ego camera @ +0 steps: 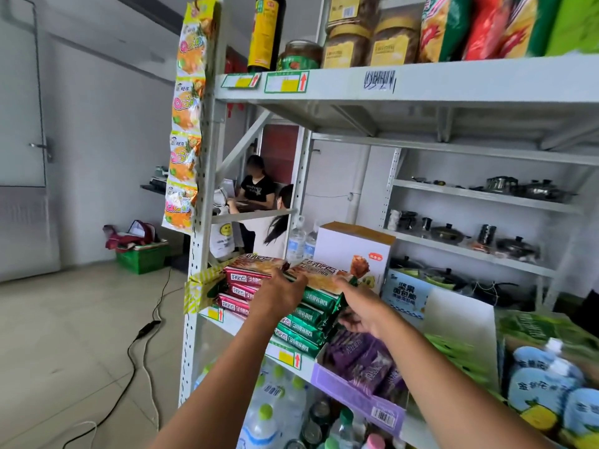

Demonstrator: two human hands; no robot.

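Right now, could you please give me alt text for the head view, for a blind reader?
A left hand and a right hand hold a flat green-edged foil snack pack atop stacked green packs on a white metal shelf.

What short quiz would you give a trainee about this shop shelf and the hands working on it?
1. True or false: the stack of green foil biscuit packs stands to the right of the stack of pink foil biscuit packs.
2. The right hand grips the top pack of which stack? A pink, B green, C purple.
3. What stands at the left end of the pale metal top shelf?
Key: 1 true; 2 B; 3 a tall dark bottle with a yellow label.
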